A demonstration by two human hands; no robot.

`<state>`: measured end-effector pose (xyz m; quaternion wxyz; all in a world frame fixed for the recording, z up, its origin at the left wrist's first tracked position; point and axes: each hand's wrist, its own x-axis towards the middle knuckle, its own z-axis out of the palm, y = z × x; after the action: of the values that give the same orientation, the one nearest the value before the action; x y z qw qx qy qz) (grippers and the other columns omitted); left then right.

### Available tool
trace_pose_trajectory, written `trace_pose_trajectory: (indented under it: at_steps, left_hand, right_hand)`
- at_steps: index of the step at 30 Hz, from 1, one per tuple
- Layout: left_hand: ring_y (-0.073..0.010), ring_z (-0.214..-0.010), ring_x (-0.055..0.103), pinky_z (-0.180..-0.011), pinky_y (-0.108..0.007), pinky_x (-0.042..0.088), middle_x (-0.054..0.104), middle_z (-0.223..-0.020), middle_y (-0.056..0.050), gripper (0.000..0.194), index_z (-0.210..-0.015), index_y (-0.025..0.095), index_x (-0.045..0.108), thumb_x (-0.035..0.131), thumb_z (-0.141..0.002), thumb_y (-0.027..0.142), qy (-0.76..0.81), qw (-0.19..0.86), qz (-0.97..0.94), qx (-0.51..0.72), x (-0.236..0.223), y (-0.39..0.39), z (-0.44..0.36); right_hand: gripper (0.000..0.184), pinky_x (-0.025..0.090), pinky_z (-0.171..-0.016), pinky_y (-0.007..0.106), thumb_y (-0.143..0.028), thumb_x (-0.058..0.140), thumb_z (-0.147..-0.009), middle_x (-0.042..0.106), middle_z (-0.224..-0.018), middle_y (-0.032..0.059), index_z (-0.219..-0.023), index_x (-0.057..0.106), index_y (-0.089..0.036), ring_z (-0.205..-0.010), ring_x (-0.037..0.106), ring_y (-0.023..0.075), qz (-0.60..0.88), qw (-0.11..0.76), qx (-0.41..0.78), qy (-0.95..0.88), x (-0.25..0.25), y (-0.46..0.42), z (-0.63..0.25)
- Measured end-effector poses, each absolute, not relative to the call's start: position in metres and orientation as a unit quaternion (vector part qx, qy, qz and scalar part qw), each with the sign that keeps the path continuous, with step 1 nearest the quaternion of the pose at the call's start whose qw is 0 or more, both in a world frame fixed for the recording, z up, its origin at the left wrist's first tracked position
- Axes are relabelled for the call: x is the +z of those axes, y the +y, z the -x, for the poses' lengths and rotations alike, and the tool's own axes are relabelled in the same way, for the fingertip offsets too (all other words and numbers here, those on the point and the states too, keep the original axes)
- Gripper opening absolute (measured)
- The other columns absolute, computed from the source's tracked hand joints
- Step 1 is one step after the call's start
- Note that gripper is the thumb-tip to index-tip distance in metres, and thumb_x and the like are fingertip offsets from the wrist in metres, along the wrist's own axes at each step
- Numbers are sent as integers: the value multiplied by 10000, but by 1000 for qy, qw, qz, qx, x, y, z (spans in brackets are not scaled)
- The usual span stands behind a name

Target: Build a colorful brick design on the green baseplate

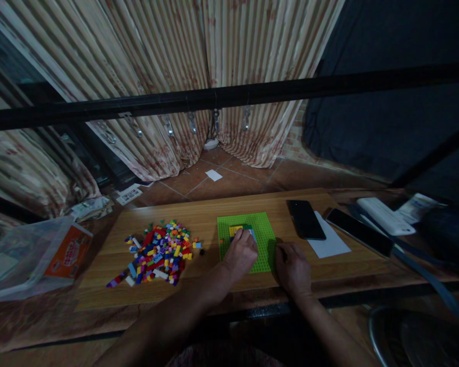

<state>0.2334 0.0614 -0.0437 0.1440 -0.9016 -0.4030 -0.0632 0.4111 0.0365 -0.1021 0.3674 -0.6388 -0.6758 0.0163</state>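
Our two hands at the green baseplate
Our left hand is over the small bricks on it, our right hand beside its edge; whether fingers grip, we cannot tell.

Beyond my hands, striped curtains hang down to a reddish tiled floor; the room around me is dim.

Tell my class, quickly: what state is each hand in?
Left hand: fingers bunched at the small bricks; whether it grips one cannot be told.
Right hand: curled closed beside the green baseplate, nothing visible in it.
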Motion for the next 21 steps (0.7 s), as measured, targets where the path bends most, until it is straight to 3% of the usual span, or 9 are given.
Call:
trace_pose_trajectory:
  at_steps: [6, 10, 12, 16, 21]
  left_hand:
    - [-247, -976, 548, -1004, -432, 380, 620, -801, -103, 329, -800, 149, 673, 367, -864, 48, -404, 126, 903, -68, -44, 61, -237]
    - [-231, -963, 561, -999, -435, 395, 643, -842, -92, 236, -835, 132, 660, 430, -872, 94, -438, 120, 888, -63, -38, 57, -230]
    - [-228, -961, 564, -978, -437, 420, 663, -927, -88, 187, -900, 133, 654, 474, -860, 106, -479, 107, 866, -94, -37, 53, -223]
    - [-214, -1052, 548, -934, -373, 472, 626, -1183, -89, 297, -1107, 154, 609, 442, -869, 91, -564, 71, 792, -222, -41, 33, -199]
    - [-213, -1070, 566, -932, -377, 491, 652, -1134, -90, 297, -1086, 169, 623, 431, -868, 105, -599, 42, 743, -296, -53, -10, -155]
  right_hand:
    - [215, 444, -787, 312, -270, 411, -890, 616, -900, 91, -877, 607, -183, -867, 565, 199, 639, 364, 21, -678, -102, 37, -411]
    - [223, 440, -773, 302, -262, 403, -890, 615, -874, 88, -860, 608, -179, -851, 563, 193, 636, 365, 21, -680, -100, 36, -410]
    - [224, 439, -773, 301, -262, 403, -889, 615, -863, 84, -852, 608, -180, -841, 563, 192, 637, 364, 21, -679, -99, 36, -410]
    - [232, 436, -760, 302, -273, 406, -881, 621, -855, 86, -837, 615, -184, -823, 567, 194, 638, 365, 6, -678, -100, 37, -411]
    - [233, 442, -775, 304, -278, 408, -877, 630, -871, 87, -843, 618, -183, -835, 575, 195, 637, 365, 10, -679, -102, 37, -411]
